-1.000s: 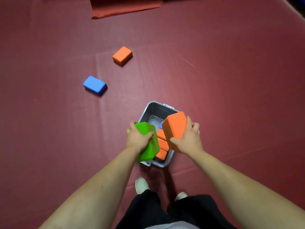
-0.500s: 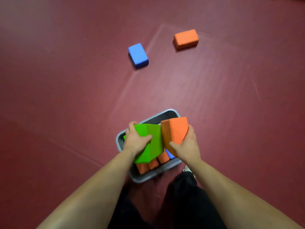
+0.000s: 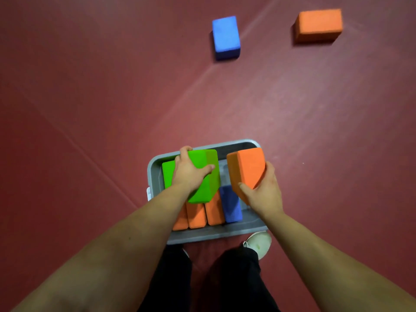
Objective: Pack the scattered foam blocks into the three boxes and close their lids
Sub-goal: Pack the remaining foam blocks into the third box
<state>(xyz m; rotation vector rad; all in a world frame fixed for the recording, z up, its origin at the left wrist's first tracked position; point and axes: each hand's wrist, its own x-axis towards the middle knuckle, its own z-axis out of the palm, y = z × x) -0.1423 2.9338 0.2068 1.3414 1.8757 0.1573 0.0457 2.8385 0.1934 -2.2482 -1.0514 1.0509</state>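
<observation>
A grey box (image 3: 155,167) stands open on the red floor just in front of my feet. Three orange blocks (image 3: 197,213) and a blue block (image 3: 231,204) stand on edge in its near half. My left hand (image 3: 189,173) grips a green block (image 3: 202,176) that sits low inside the box's far left part. My right hand (image 3: 262,191) holds an orange block (image 3: 246,168) tilted over the box's right side. Farther out on the floor lie a loose blue block (image 3: 225,36) and a loose orange block (image 3: 318,24).
The red mat floor (image 3: 90,109) surrounds the box, with seams running diagonally across it. My legs in black trousers and a white shoe (image 3: 258,243) are right behind the box's near rim. No other box or lid is in view.
The view has closed in on the box. The green block has gone down into the box's left part, and the orange block has shifted apart from it to the right.
</observation>
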